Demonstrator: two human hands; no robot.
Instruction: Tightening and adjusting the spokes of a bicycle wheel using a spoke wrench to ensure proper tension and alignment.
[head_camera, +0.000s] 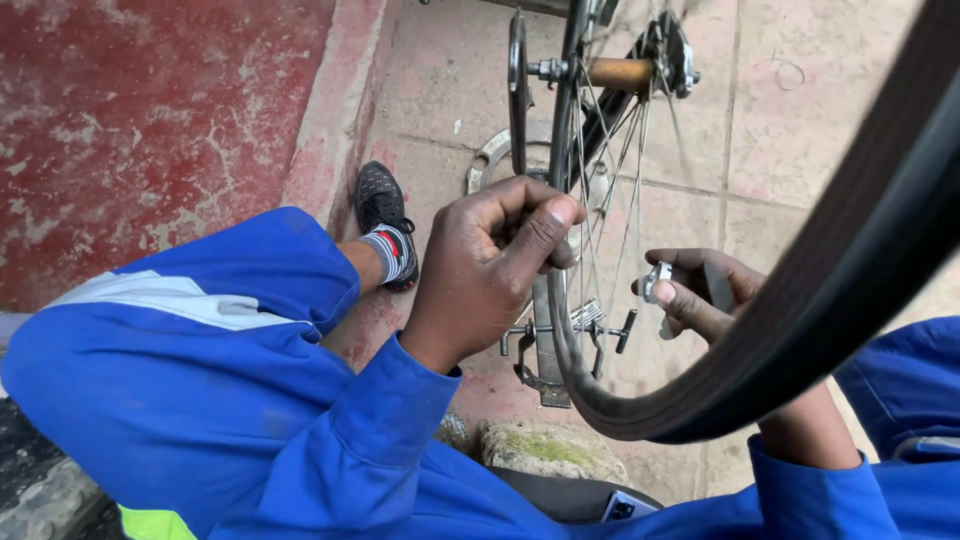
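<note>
A spoked bicycle wheel (590, 150) with a black tyre (850, 260) stands upright in front of me, its hub (620, 72) near the top. My left hand (490, 265) is shut on the metal rim (556, 210), thumb pressed along it. On the far side of the wheel, my right hand (705, 295) pinches a small silver spoke tool (657, 280) against the spokes. Both sleeves are bright blue.
My knee in blue overalls (190, 370) fills the lower left, with my black shoe (385, 215) on the paving. A metal stand or rack part (550, 345) lies under the wheel. A mossy stone (545, 450) sits below. A red painted floor (140, 120) is at left.
</note>
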